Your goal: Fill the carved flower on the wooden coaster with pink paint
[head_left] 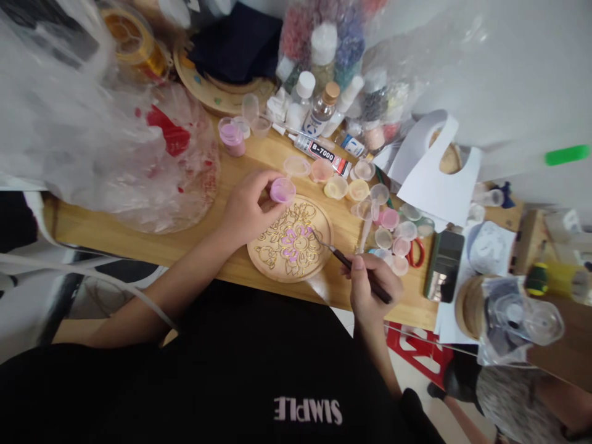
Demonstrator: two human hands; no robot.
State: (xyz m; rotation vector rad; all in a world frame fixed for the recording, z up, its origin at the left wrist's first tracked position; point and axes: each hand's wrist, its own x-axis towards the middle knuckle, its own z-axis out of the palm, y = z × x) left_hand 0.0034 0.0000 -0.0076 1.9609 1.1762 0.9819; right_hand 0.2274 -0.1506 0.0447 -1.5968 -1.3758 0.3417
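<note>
A round wooden plaque [324, 265] lies near the table's front edge, bearing a raised gold floral outline with some petals coloured lilac. My left hand [252, 206] pinches a small clear cup of lilac paint [282, 190] over the plaque's upper left rim. In my right hand [374, 285] is a thin dark-handled tool with a fine metal tip [342, 258], held like a pen. Its tip meets the design by the lilac petals at the flower's upper right; whether the end is a brush or a needle is too small to tell.
Several small paint cups [335, 187] and lids crowd the table right of the plaque, near red-handled scissors [417, 253] and a phone [444, 266]. A B-7000 glue tube [321, 154] and bottles [320, 111] stand behind. Plastic bags [139, 154] cover the left side. Another person [513, 394] is at lower right.
</note>
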